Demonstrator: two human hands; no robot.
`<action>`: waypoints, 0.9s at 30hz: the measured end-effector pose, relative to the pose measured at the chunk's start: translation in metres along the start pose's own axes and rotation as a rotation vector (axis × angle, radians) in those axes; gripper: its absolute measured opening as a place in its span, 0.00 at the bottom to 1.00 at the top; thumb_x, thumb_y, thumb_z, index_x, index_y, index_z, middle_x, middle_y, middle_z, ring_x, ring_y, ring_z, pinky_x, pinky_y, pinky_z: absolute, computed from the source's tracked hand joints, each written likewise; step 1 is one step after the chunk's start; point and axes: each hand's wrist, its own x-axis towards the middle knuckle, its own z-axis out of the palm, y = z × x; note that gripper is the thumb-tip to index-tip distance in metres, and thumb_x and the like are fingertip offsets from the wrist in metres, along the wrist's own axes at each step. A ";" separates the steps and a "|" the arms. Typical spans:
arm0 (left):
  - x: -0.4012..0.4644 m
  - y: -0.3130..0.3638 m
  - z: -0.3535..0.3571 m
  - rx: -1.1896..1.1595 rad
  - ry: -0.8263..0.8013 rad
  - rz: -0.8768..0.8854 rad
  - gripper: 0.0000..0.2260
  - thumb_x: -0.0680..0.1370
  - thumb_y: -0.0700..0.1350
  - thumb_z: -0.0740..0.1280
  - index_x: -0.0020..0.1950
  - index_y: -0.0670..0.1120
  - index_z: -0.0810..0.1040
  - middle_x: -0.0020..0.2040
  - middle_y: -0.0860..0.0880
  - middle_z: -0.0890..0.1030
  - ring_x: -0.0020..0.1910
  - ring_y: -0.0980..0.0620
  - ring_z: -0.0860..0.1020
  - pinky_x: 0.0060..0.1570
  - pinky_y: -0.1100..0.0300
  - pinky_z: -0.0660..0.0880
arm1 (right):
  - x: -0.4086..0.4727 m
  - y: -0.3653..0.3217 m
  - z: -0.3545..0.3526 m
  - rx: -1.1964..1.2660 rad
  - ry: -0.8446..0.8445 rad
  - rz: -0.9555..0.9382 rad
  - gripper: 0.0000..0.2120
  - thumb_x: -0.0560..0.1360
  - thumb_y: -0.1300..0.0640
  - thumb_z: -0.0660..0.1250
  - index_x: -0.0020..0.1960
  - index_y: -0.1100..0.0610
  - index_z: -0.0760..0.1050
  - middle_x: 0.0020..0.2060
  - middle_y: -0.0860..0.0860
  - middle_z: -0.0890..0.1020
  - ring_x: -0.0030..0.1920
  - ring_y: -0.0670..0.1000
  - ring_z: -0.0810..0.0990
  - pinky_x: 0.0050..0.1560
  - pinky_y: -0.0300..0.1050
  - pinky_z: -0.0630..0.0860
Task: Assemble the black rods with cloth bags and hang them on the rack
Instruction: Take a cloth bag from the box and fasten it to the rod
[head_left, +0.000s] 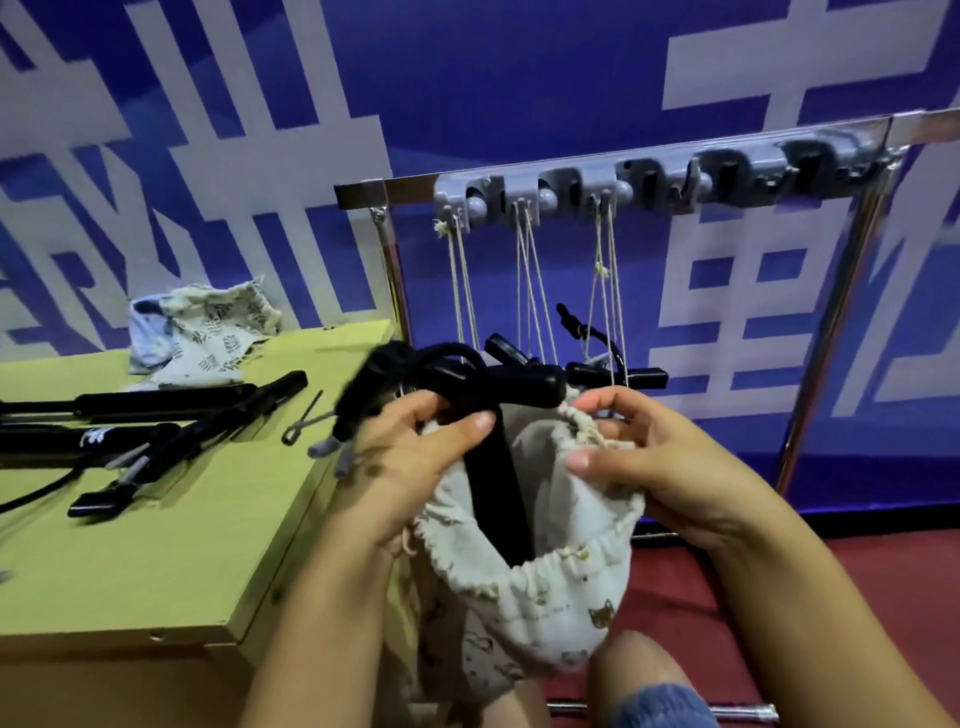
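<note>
Cloth bag (540, 587) rim pinched by right hand (654, 467); left hand (415, 457) grips black rod (493, 483)

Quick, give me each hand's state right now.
Left hand: grips the cloth bag's rim and the black rod.
Right hand: pinches the bag's gathered rim.

Large white characters cover the blue backdrop (519, 78) behind the rack (623, 176), but they are cropped and tilted, so none can be read as a word. A small white mark sits on one black rod (93, 439) lying on the tabletop (156, 545) to the left of the rack; it is too blurred to read. The cloth bag (545, 597) in front of the rack carries only small printed figures, no lettering.
</note>
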 end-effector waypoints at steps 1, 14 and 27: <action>0.001 -0.001 0.001 -0.011 0.050 0.015 0.16 0.66 0.50 0.76 0.44 0.39 0.80 0.38 0.50 0.84 0.39 0.58 0.82 0.48 0.63 0.78 | -0.001 0.001 0.000 -0.048 -0.009 -0.002 0.21 0.60 0.71 0.74 0.49 0.57 0.74 0.38 0.54 0.79 0.36 0.51 0.79 0.37 0.44 0.78; 0.009 0.008 -0.023 0.831 -0.268 -0.048 0.18 0.73 0.44 0.72 0.63 0.48 0.77 0.61 0.51 0.79 0.59 0.51 0.77 0.54 0.62 0.72 | 0.008 0.018 -0.006 -0.263 0.294 -0.139 0.04 0.75 0.64 0.65 0.43 0.61 0.76 0.37 0.64 0.81 0.39 0.56 0.78 0.43 0.54 0.73; 0.008 0.020 -0.058 0.813 -0.430 -0.311 0.15 0.79 0.52 0.61 0.44 0.41 0.75 0.27 0.45 0.77 0.20 0.52 0.73 0.20 0.65 0.70 | 0.001 0.021 -0.042 0.230 0.242 -0.080 0.26 0.32 0.42 0.80 0.26 0.53 0.81 0.26 0.46 0.82 0.27 0.42 0.80 0.29 0.31 0.76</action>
